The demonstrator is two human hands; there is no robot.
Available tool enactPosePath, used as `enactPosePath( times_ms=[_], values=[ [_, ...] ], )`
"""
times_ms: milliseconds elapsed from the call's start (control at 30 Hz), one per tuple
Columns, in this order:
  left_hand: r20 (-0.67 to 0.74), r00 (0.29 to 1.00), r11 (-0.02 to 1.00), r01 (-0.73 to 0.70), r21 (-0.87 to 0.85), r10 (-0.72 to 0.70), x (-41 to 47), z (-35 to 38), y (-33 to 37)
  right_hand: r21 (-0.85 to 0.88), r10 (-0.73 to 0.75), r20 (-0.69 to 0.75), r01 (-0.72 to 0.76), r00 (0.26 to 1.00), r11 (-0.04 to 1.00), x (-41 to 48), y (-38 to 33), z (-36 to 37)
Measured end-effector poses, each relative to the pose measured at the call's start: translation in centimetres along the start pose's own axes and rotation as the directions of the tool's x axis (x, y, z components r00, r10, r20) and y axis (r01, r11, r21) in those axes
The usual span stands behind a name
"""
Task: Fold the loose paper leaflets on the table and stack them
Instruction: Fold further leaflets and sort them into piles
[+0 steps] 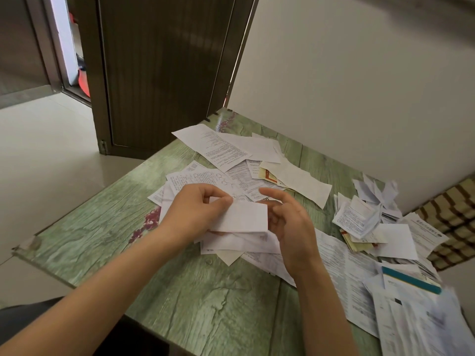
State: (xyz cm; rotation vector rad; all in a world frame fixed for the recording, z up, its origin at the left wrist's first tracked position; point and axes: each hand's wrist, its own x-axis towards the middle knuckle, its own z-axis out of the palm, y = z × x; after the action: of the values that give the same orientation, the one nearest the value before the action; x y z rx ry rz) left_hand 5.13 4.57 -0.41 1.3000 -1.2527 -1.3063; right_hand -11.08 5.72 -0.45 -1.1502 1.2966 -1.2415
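Roughly early-to-mid: a heap of folded leaflets (pixel 357 217) sits on the right of the table (pixel 102 227), loose rather than a squared stack. Many flat sheets (pixel 226 150) lie unfolded across the middle and the near right edge, so most of the work is left. The leaflet in hand (pixel 244 217) is folded and held just above the central pile. Left hand (pixel 198 209) pinches its upper left edge between thumb and forefinger. Right hand (pixel 290 227) is at its right edge, index raised and other fingers curled; can't tell if it actually grips

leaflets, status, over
Left hand pinches folded leaflet at top edge. Right hand loose beside it. Loose leaflets underneath, nothing blocking; folded stack to the right.
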Motion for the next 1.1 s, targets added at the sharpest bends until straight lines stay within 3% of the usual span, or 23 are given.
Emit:
enactPosePath(
  times_ms=[167,333,500,700,834,900,1000,1100],
  values=[
    [0.056,0.992,0.986,-0.12,0.113,0.114,-0.3,0.5,-0.4,-0.218,-0.029,0.052,0.039,0.998,0.975,-0.3,0.2,0.6],
    [0.053,0.973,0.91,-0.228,0.347,0.224,-0.3,0.6,-0.9,-0.391,-0.085,0.066,0.104,0.994,0.915,-0.3,0.5,0.9],
    [0.012,0.984,0.957,-0.175,0.231,0.177,0.1,0.0,-0.1,-0.329,-0.101,0.039,0.108,0.994,0.938,-0.1,-0.1,-0.2],
    [0.072,0.988,0.958,-0.151,0.243,0.137,0.2,-0.4,0.1,-0.337,-0.115,-0.005,0.106,0.993,0.936,-0.1,0.0,-0.8],
    [0.028,0.99,0.968,-0.138,0.209,0.135,0.6,-1.0,0.0,-0.343,-0.198,-0.198,0.121,0.96,0.932,0.2,0.1,-2.2],
    [-0.018,0.987,0.964,-0.152,0.217,0.16,0.8,-1.5,0.3,-0.297,-0.252,-0.418,0.131,0.873,0.946,0.5,0.2,-3.4],
    [-0.055,0.98,0.963,-0.175,0.203,0.19,0.9,-1.8,0.5,-0.202,-0.257,-0.768,0.158,0.586,0.966,0.6,0.3,-5.2],
    [-0.076,0.978,0.972,-0.18,0.154,0.194,0.5,-1.0,0.5,-0.152,-0.216,-0.911,0.201,0.351,0.968,0.5,0.3,-6.3]
  ],
)
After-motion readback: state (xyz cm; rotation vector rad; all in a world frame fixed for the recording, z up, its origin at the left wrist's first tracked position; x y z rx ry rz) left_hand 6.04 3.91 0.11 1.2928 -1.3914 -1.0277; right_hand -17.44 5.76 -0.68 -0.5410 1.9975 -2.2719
